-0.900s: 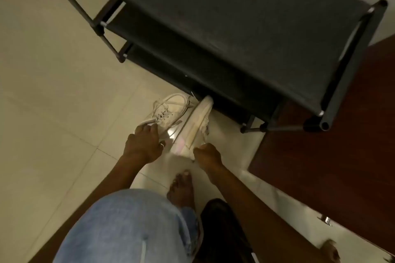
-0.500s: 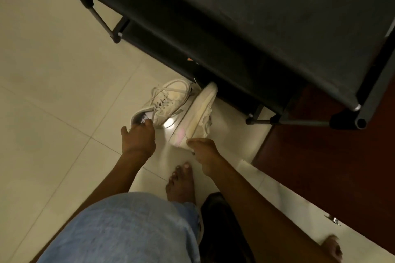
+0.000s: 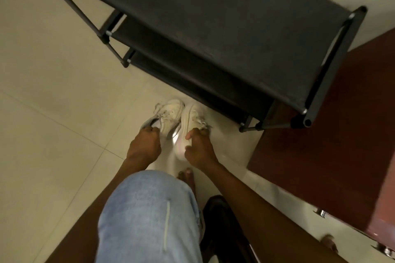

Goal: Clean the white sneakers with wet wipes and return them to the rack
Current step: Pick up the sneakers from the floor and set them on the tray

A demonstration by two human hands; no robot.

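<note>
Two white sneakers lie on the pale tiled floor just in front of the black shoe rack (image 3: 213, 23). The left sneaker (image 3: 170, 115) sits upright with its laces showing, and my left hand (image 3: 144, 145) grips its heel opening. The right sneaker (image 3: 188, 121) is tipped on its side so its sole edge shows, and my right hand (image 3: 198, 149) grips it near the heel. No wet wipe is in view.
A dark red wooden cabinet (image 3: 333, 139) stands to the right of the rack. My denim-covered knee (image 3: 149, 215) and a bare foot (image 3: 188, 177) fill the lower middle. A dark object (image 3: 222, 226) lies by my right leg. Open tiled floor (image 3: 47, 113) stretches left.
Both hands have closed on the sneakers, the right one moving up onto the tipped shoe. The two shoes now lie closer together. The view has pulled back from the rack.
</note>
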